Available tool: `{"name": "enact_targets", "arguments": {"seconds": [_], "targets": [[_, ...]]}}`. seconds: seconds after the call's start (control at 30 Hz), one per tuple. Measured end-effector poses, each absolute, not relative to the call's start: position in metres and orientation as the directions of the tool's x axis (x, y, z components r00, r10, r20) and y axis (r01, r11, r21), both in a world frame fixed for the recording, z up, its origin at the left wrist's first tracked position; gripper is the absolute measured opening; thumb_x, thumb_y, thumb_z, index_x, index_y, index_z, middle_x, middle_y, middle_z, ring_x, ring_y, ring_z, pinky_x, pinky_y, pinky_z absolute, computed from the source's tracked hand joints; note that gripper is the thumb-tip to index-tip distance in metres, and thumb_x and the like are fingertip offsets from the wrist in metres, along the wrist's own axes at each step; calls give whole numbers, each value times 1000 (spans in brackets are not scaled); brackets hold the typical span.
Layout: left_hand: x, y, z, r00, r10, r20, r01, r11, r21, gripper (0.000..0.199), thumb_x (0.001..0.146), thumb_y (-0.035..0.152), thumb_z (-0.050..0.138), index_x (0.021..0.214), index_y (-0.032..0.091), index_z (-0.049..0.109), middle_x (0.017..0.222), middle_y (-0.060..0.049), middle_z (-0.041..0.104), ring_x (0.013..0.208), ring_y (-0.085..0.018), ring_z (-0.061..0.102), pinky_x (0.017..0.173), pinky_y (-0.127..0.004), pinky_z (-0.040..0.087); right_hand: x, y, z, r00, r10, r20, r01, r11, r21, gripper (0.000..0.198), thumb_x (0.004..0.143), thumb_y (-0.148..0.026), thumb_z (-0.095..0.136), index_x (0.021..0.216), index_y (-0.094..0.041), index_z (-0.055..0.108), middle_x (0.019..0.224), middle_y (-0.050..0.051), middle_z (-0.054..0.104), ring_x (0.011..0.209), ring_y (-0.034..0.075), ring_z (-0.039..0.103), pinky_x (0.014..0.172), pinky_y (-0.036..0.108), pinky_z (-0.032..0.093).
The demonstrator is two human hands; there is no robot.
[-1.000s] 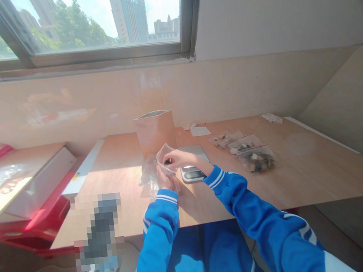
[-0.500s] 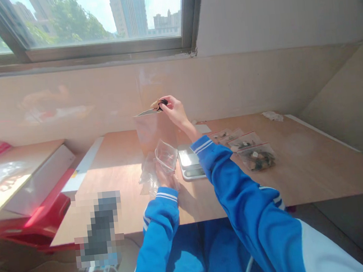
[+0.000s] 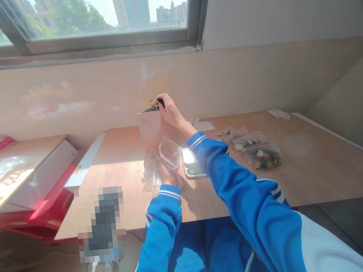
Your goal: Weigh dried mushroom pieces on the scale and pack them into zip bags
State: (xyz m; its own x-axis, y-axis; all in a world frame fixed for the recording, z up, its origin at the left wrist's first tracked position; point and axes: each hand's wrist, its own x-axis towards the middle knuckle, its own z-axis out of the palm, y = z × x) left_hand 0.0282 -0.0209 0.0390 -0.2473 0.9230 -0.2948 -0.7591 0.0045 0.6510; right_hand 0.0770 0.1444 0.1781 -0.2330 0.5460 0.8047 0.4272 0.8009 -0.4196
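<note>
My right hand [image 3: 170,111] is closed on several dark and tan dried pieces [image 3: 158,102], held at the mouth of a tall, pale, open bag [image 3: 150,126] that stands upright near the wall. My left hand [image 3: 167,171] is wrapped round a clear plastic bag [image 3: 169,151], whose mouth gapes upward in front of the tall bag. More crumpled clear plastic [image 3: 151,175] lies about the left hand, and the plastic partly hides its fingers. Just right of that hand sits a small white scale [image 3: 195,169], partly covered by my right sleeve.
Several filled zip bags [image 3: 262,157] with dark and tan pieces lie on the table [image 3: 316,170] to the right. White paper [image 3: 203,126] and a crumpled wrapper [image 3: 278,114] are at the back. A blurred-out dark object [image 3: 101,222] is front left, beside a red chair [image 3: 47,213].
My right hand has moved slightly left with the pieces, closer over the tall bag's mouth. The left hand still holds the clear bag. The whole view has shifted a little.
</note>
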Motion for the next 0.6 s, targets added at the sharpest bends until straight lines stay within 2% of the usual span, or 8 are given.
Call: {"name": "enact_targets", "arguments": {"seconds": [0.1,0.23,0.33,0.5,0.6], "targets": [[28,-20,38,-253,921,-297,-757,2,653,56,89,52,44,129,14,56,123,-17,64,93,-19,67,63,-25,49,77,141,175,-189,557,809,414,792,-449,19,98,-25,31,103,-19,49,105,7,58,99,17,53,92,30,39],[28,-20,37,-270,914,-303,-749,-2,663,54,91,50,42,129,15,56,129,-17,60,95,-18,66,63,-23,49,76,139,179,-257,599,758,542,739,-401,15,91,-14,36,97,-18,49,99,9,58,93,20,51,90,34,39],[28,-20,38,-274,910,-311,-744,4,668,55,91,50,40,132,14,54,126,-17,62,95,-18,66,60,-23,47,76,137,185,-265,642,719,639,676,-369,15,88,-11,37,94,-18,49,97,9,58,92,22,49,88,37,39],[28,-19,39,-276,908,-316,-740,9,672,54,92,49,40,131,14,54,120,-16,65,90,-17,66,56,-21,46,83,131,188,-304,654,693,683,657,-320,15,90,-13,37,93,-16,52,97,10,56,93,24,48,90,39,39],[28,-19,39,-277,908,-314,-735,10,678,55,93,51,37,127,13,57,117,-16,66,82,-15,66,54,-21,45,89,127,188,-317,672,670,724,628,-287,24,94,-18,35,83,-14,56,95,11,55,96,24,48,93,40,39]]}}
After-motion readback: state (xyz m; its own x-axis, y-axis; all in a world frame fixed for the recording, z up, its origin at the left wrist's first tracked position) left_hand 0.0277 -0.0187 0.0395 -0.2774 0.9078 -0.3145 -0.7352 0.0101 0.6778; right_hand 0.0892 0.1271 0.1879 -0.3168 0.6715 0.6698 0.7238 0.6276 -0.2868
